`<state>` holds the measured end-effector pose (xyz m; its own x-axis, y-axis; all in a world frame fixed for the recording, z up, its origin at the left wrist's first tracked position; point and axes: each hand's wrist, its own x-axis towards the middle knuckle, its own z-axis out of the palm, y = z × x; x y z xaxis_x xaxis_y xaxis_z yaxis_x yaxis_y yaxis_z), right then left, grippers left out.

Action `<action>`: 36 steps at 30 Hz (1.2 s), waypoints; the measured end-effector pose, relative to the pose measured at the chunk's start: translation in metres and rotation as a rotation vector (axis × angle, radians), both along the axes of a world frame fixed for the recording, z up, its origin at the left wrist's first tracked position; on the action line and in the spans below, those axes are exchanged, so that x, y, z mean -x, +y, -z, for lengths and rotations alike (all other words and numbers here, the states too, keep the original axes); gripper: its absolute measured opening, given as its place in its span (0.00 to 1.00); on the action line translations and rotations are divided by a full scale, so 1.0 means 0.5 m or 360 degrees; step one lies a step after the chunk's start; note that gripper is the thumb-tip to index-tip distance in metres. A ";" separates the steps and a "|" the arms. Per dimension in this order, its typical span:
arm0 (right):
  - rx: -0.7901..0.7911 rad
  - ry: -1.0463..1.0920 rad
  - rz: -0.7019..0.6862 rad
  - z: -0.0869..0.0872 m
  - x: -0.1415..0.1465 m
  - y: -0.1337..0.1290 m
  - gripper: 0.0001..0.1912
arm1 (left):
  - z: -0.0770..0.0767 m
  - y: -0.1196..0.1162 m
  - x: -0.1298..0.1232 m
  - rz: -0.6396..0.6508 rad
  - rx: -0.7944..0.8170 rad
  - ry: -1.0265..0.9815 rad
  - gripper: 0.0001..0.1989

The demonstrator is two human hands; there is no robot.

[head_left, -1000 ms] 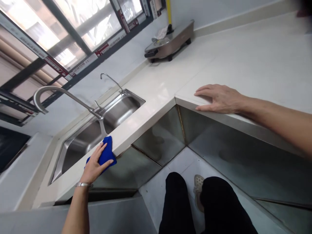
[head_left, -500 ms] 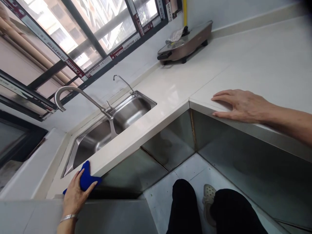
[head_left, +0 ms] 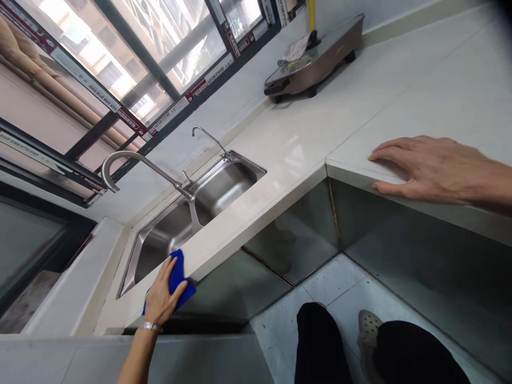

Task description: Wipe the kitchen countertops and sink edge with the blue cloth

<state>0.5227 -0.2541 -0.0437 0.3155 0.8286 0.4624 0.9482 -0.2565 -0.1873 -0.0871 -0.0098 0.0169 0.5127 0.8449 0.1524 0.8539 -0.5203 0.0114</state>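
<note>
A blue cloth (head_left: 176, 274) lies over the front edge of the white countertop (head_left: 240, 218), beside the double steel sink (head_left: 226, 186). My left hand (head_left: 160, 293), with a metal band at the wrist, presses on the cloth, its thumb and fingers wrapped round part of it. On the right, my right hand (head_left: 432, 168) rests at the counter's edge near the inner corner, fingers apart and holding nothing.
A tall curved faucet (head_left: 148, 160) and a thinner tap (head_left: 210, 137) rise behind the sink. An electric pan (head_left: 320, 66) with a lid stands near the back wall. Grey cabinet panels (head_left: 288, 240) run below the counter, above the tiled floor (head_left: 328, 277).
My left hand and the blue cloth have moved right along the counter edge, towards the inner corner. The whole view has shifted a little, and my right hand appears slightly further right.
</note>
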 end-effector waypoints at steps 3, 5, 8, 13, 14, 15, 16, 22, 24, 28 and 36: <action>0.0027 -0.0043 -0.0020 -0.004 0.002 -0.001 0.34 | -0.016 0.002 -0.146 0.0182 0.0125 0.0017 0.39; 0.0049 -0.0057 -0.0014 -0.010 0.006 -0.003 0.30 | -0.023 0.002 -0.249 0.0340 0.0211 0.0053 0.40; 0.0088 -0.0047 -0.0004 -0.021 0.013 -0.007 0.27 | -0.025 -0.004 -0.401 0.0543 0.0231 0.0095 0.41; 0.0066 -0.0044 -0.0021 -0.030 0.024 -0.012 0.26 | -0.019 -0.026 -0.627 0.0726 0.0237 0.0128 0.42; 0.0053 -0.0045 -0.0022 -0.030 0.025 -0.013 0.26 | -0.017 -0.030 -0.668 0.0749 0.0242 0.0126 0.42; 0.0043 -0.0048 -0.0025 -0.029 0.026 -0.013 0.26 | -0.015 -0.033 -0.708 0.0770 0.0248 0.0118 0.43; 0.0034 -0.0048 -0.0027 -0.027 0.025 -0.014 0.26 | -0.013 -0.036 -0.746 0.0786 0.0259 0.0102 0.43; 0.0030 0.0036 -0.0016 -0.015 0.011 -0.012 0.28 | 0.000 -0.042 -0.930 0.0766 0.0363 -0.0055 0.42; 0.0046 0.0047 -0.0042 -0.014 0.008 -0.011 0.28 | 0.000 -0.042 -0.960 0.0693 0.0370 -0.0146 0.41; 0.0030 0.0033 -0.0057 -0.016 0.010 -0.012 0.28 | -0.016 -0.023 -0.939 0.0587 0.0365 -0.0276 0.40; -0.0073 -0.0014 -0.0076 -0.032 0.040 -0.008 0.25 | -0.010 0.089 -0.595 0.0582 0.0351 0.0002 0.34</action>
<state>0.5029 -0.2580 -0.0276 0.2720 0.8204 0.5029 0.9608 -0.2022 -0.1897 0.2105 0.0349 0.0220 0.7846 0.6198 -0.0125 0.6139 -0.7739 0.1556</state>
